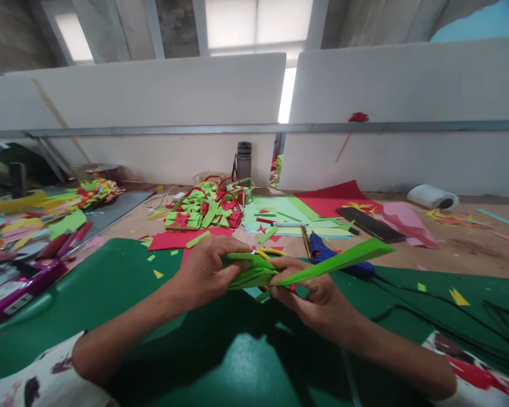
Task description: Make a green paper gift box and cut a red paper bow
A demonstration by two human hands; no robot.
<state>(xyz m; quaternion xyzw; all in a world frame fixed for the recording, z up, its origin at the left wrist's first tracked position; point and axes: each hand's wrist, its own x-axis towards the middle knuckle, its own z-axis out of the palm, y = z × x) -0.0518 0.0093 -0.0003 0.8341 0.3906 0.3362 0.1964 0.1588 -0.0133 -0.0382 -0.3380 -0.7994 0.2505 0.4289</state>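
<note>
Both my hands meet above the green mat at the centre. Between the thumb and fingers of my left hand (214, 265) is a folded piece of bright green paper (252, 271) with several layers. My right hand (318, 294) pinches the same paper at its right end. From there a long green strip (343, 263) sticks out up and to the right. Just behind the fingers shows a yellow handle-like piece (269, 252), mostly hidden, so its kind is unclear. A blue glue gun (322, 249) lies beyond my right hand.
Behind my hands lies a pile of green and red paper pieces (203, 206), with a grey bottle (244, 161) after it. A dark phone (371, 224) rests at right. Black cables (432, 311) cross the green mat (152, 345). A purple device (21, 291) sits at left.
</note>
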